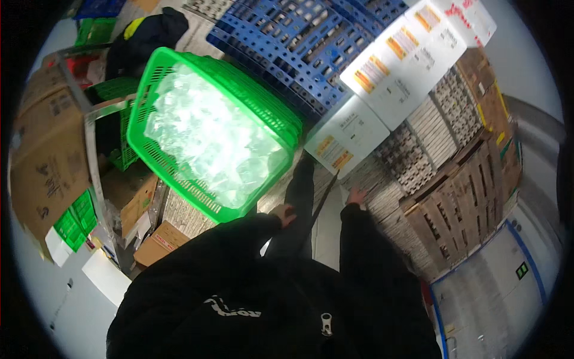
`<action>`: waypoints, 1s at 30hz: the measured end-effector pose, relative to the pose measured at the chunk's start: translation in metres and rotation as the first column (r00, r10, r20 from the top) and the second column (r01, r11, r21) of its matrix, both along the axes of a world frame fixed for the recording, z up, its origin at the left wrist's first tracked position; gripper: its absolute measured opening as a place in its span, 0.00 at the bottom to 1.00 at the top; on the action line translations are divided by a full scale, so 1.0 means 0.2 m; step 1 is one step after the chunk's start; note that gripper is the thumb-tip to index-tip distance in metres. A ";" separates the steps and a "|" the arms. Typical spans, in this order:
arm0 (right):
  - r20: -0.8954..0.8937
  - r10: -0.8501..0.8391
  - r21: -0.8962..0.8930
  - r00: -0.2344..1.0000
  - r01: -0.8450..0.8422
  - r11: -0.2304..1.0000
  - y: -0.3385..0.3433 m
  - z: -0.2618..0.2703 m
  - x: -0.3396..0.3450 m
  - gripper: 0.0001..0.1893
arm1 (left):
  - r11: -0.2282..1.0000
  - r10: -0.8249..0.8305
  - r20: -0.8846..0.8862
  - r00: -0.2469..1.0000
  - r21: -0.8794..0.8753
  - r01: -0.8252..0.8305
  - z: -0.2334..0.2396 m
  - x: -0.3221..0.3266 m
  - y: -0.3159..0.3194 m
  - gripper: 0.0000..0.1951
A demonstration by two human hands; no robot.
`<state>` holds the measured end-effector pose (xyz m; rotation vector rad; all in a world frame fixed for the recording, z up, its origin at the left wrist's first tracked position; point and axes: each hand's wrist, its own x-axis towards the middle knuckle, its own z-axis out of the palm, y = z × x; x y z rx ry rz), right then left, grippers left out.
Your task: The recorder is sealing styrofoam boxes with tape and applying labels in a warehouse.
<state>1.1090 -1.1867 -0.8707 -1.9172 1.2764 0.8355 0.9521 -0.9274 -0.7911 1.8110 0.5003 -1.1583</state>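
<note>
A green plastic basket filled with ice-like translucent chunks stands ahead of me to the left, on top of more green baskets. My left hand is just off the basket's near right corner, partly hidden by its dark sleeve; whether it holds anything is unclear. My right hand hangs further right, below the nearest white foam box, with its fingers apart and nothing seen in them. A thin dark strip, perhaps a cord or stick, runs between the hands.
Blue plastic pallets lie ahead, beside a row of white foam boxes. Wooden pallets stand at the right. On the left are a metal-framed cart and cardboard boxes; a smaller carton is near my left side.
</note>
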 end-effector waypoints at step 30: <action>0.962 0.201 -0.095 -0.185 -0.916 -0.390 3.49 1.63 -1.50 0.08 | -0.862 0.128 0.642 -0.756 -0.305 -0.405 1.34 -3.66 1.93 0.09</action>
